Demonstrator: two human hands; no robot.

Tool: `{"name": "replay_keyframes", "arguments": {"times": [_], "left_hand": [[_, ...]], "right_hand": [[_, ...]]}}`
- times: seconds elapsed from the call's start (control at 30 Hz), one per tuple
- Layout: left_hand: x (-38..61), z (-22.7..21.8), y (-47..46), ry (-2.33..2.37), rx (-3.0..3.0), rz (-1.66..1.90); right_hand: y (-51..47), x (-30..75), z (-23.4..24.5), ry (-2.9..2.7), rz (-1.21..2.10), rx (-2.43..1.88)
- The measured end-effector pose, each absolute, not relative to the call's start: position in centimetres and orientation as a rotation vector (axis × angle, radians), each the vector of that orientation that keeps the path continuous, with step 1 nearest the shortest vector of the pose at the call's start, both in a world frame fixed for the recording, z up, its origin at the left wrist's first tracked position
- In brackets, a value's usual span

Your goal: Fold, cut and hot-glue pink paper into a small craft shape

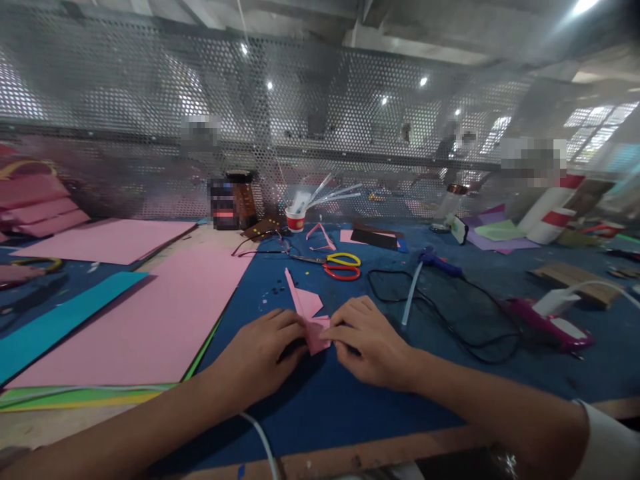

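Note:
Between my two hands is a folded piece of pink paper (pixel 317 337), just above the blue table surface. My left hand (pixel 273 347) pinches its left side, fingers and thumb closed. On its right edge my right hand (pixel 367 343) also grips the paper with fingers and thumb. Just beyond it lie a flat pink paper piece (pixel 309 303) and a narrow pink strip (pixel 292 288), which partly overlap it. Scissors (pixel 342 265) with one yellow and one red handle rest farther back, near a pair of glasses (pixel 270 245).
Large pink sheets (pixel 165 320) and a blue strip (pixel 65 320) lie at left. A blue glue gun (pixel 440 262) with a black cord is at right, near a magenta power strip (pixel 555 327). A paper cup (pixel 295 219) holding glue sticks stands before the perforated metal screen (pixel 320 100).

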State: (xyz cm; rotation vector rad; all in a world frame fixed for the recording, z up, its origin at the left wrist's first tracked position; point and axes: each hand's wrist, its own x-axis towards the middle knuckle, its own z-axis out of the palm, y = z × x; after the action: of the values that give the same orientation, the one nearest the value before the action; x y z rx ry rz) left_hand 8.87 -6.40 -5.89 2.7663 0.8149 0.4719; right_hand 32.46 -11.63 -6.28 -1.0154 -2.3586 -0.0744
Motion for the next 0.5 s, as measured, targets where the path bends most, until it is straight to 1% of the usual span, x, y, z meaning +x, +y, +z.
{"name": "replay_keyframes", "arguments": {"times": [0.2, 0.5], "left_hand": [[9.52, -5.79, -6.4, 0.87, 2.759, 0.469], [9.52, -5.81, -6.22, 0.91, 2.761, 0.436]], "right_hand": [[-11.88, 32.18, -6.67, -2.547, -0.106, -0.961], [-11.87, 32.86, -6.55, -2.581, -0.153, -0.959]]}}
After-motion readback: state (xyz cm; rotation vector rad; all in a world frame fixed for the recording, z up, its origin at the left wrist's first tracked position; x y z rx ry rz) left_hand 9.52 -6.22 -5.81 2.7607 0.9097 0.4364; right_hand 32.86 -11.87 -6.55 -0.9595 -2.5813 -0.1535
